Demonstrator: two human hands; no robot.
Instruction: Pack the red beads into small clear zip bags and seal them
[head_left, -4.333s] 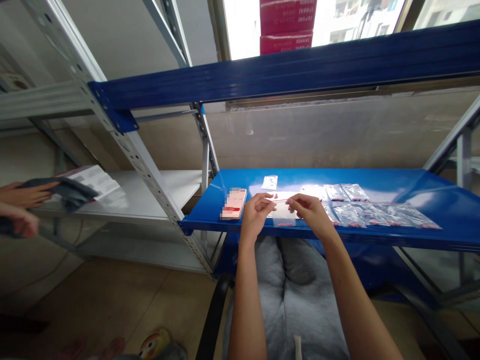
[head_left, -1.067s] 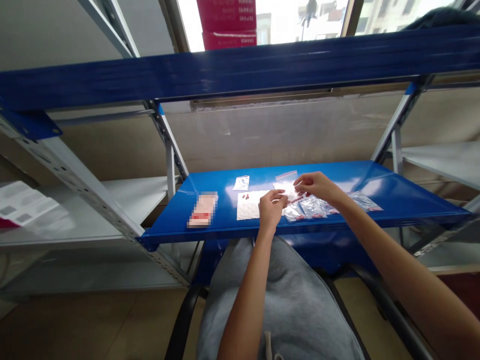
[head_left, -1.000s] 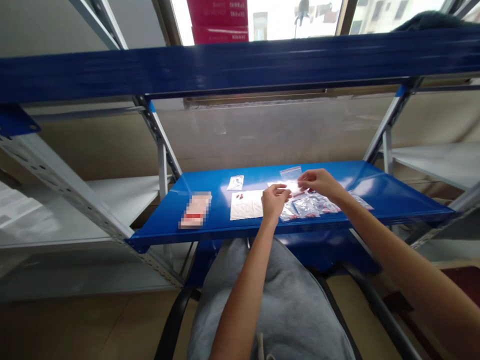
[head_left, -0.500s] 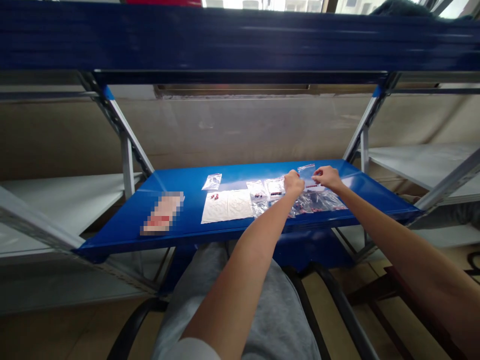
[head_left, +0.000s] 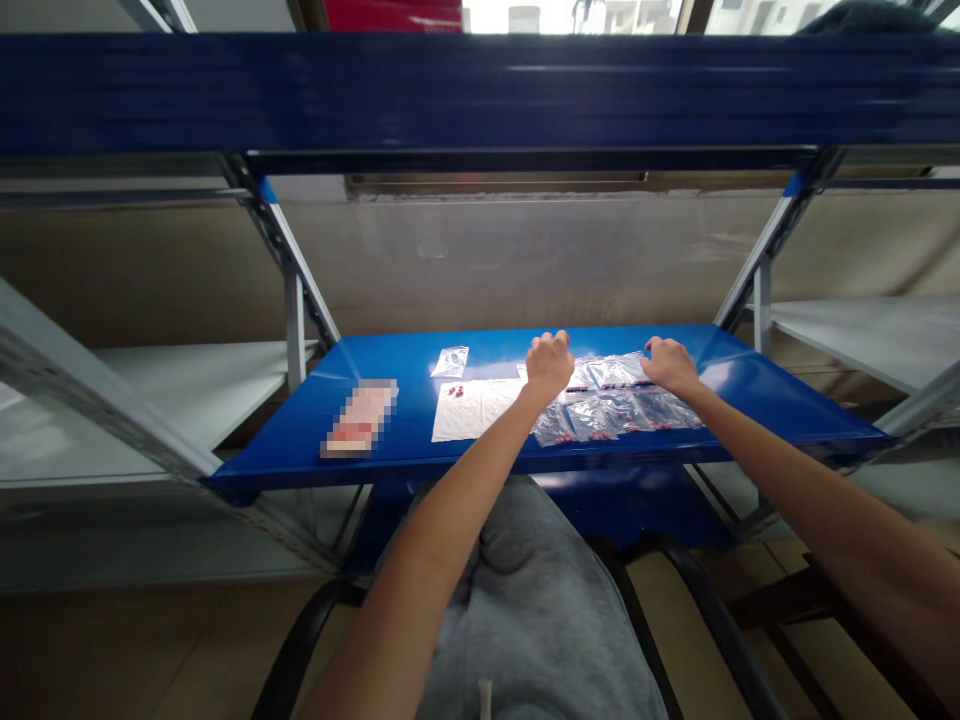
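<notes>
Several small clear zip bags [head_left: 609, 412] with red pieces inside lie in rows on the blue shelf [head_left: 765, 395]. My left hand [head_left: 550, 365] is closed in a loose fist at the left end of the far row; what its fingers hold is hidden. My right hand [head_left: 670, 365] has its fingers curled down on the right edge of a clear bag [head_left: 619, 370] that lies flat between the two hands. A white sheet [head_left: 480, 410] with a few loose red pieces [head_left: 455, 391] lies just left of my left hand.
One more small bag [head_left: 451, 361] lies at the back left of the shelf. A blurred flat object [head_left: 358, 432] lies near its left front edge. A blue beam [head_left: 480, 95] crosses overhead. White shelves [head_left: 187, 375] flank both sides. My grey-clad lap [head_left: 540, 600] is below.
Both hands have come down from holding a bag above the shelf to the far row of bags, where the bag now lies flat. The camera has swung right and tilted down.
</notes>
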